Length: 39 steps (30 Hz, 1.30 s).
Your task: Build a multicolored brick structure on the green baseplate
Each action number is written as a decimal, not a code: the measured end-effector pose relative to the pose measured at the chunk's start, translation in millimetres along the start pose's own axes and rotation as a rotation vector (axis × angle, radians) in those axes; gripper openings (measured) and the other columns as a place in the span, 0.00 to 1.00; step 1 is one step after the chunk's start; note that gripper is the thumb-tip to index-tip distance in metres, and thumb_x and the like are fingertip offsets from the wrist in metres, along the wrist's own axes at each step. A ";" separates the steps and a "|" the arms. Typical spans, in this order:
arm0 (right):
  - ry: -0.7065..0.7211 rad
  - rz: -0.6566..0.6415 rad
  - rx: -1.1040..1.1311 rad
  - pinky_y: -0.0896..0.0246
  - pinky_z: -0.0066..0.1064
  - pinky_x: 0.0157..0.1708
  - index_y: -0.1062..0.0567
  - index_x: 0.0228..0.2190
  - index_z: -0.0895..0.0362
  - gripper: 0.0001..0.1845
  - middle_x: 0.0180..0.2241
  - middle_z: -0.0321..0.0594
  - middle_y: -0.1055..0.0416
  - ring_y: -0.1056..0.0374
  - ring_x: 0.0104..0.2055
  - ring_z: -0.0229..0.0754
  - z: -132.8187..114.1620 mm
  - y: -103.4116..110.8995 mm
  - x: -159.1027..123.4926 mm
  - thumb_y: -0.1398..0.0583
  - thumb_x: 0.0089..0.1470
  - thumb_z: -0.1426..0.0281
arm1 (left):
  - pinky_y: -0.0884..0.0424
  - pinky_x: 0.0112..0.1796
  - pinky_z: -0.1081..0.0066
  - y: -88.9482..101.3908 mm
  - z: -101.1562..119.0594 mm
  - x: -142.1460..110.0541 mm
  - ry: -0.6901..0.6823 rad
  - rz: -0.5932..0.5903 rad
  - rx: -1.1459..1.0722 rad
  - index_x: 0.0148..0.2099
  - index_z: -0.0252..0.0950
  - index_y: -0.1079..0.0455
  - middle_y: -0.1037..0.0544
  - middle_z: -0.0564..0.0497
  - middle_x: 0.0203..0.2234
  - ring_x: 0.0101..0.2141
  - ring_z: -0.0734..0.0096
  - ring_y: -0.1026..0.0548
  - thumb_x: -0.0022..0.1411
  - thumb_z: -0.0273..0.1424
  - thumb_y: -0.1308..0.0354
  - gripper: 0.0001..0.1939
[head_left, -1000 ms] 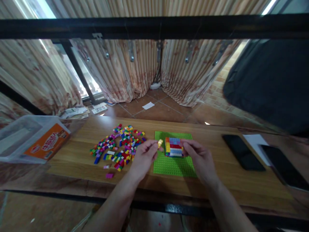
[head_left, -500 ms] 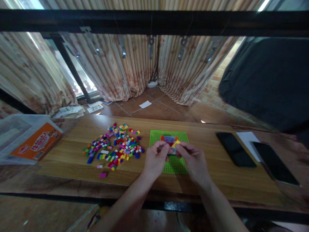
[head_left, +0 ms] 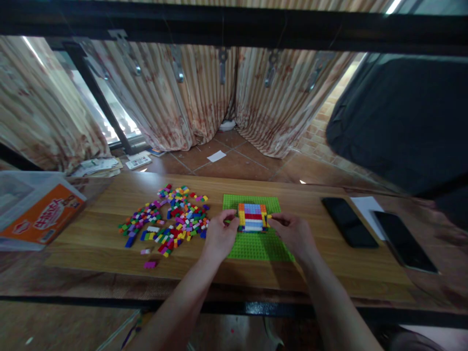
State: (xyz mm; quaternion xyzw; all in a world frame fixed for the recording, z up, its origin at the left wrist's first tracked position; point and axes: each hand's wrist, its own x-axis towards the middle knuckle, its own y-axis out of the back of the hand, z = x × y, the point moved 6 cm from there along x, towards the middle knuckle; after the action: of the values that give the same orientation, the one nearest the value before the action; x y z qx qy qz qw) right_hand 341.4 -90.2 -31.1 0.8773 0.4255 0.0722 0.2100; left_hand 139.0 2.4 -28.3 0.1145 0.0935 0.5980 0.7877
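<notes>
A low build of toy bricks (head_left: 253,217), orange, lilac, red, yellow and white on top, stands on a green baseplate (head_left: 256,249). My left hand (head_left: 220,236) is at the build's left edge, thumb and forefinger drawn together; what lies between their tips is hidden. On the opposite side, my right hand (head_left: 295,235) pinches a small yellow brick (head_left: 269,217) close against the build's right edge. Whether that brick is joined to the build I cannot tell.
Loose coloured bricks (head_left: 179,219) lie scattered on the wooden board (head_left: 120,261) to the left. Beyond them stands a clear plastic box (head_left: 27,179) with an orange label. Two dark phones (head_left: 349,222) and white paper (head_left: 367,209) are at the right.
My hands have parted from over the build to its two sides, uncovering its top. The yellow brick has gone down to the right edge with my right hand. The view has shifted slightly.
</notes>
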 end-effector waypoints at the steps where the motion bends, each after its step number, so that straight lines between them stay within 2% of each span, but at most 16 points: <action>1: 0.007 -0.005 -0.007 0.43 0.28 0.21 0.18 0.31 0.60 0.20 0.21 0.40 0.25 0.32 0.22 0.39 -0.2 -1.6 0.5 0.35 0.42 0.56 | 0.30 0.36 0.69 -1.8 0.5 -0.2 -0.004 -0.013 0.011 0.44 0.33 0.23 0.18 0.48 0.33 0.31 0.68 0.24 0.58 0.26 0.42 0.12; 8: -0.018 -0.046 0.026 0.42 0.28 0.22 0.18 0.33 0.60 0.22 0.23 0.40 0.24 0.33 0.23 0.38 -1.8 -8.8 1.4 0.35 0.42 0.55 | 0.28 0.40 0.67 -6.3 0.9 -1.0 -0.010 -0.056 0.078 0.45 0.32 0.22 0.17 0.45 0.38 0.35 0.65 0.22 0.60 0.26 0.43 0.12; 13: -0.103 -0.048 0.092 0.41 0.28 0.20 0.19 0.30 0.61 0.23 0.17 0.35 0.31 0.37 0.20 0.37 -0.7 -8.5 -1.6 0.39 0.46 0.53 | 0.28 0.39 0.68 -7.6 1.8 -1.1 -0.011 -0.068 0.088 0.44 0.33 0.22 0.17 0.46 0.37 0.36 0.65 0.21 0.61 0.26 0.44 0.11; 25: -0.244 -0.002 0.277 0.41 0.24 0.15 0.20 0.29 0.61 0.20 0.16 0.33 0.31 0.40 0.16 0.32 9.8 -17.8 -3.7 0.30 0.35 0.59 | 0.27 0.39 0.69 -10.3 1.2 -3.5 0.005 -0.038 0.069 0.42 0.32 0.22 0.17 0.46 0.35 0.35 0.66 0.21 0.60 0.27 0.42 0.10; 31: -0.246 -0.008 0.323 0.40 0.23 0.13 0.21 0.28 0.61 0.23 0.17 0.34 0.31 0.40 0.16 0.31 10.8 -19.0 -2.7 0.28 0.32 0.57 | 0.27 0.35 0.70 -11.8 -4.3 -0.2 0.015 -0.040 -0.024 0.40 0.32 0.22 0.18 0.47 0.30 0.32 0.67 0.22 0.58 0.28 0.41 0.09; 39: -0.225 -0.015 0.302 0.37 0.25 0.14 0.22 0.26 0.60 0.25 0.18 0.36 0.30 0.38 0.17 0.33 8.4 -19.2 -6.0 0.30 0.34 0.52 | 0.31 0.27 0.74 -10.1 -8.8 -1.4 0.074 -0.056 -0.130 0.39 0.34 0.21 0.21 0.51 0.23 0.24 0.72 0.25 0.58 0.30 0.42 0.09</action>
State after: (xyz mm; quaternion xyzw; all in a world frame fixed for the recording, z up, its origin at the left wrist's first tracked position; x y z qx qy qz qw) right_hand 326.4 -86.9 -46.7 0.8981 0.4121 -0.0924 0.1229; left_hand 145.4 -1.0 -39.7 0.0381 0.0867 0.5845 0.8058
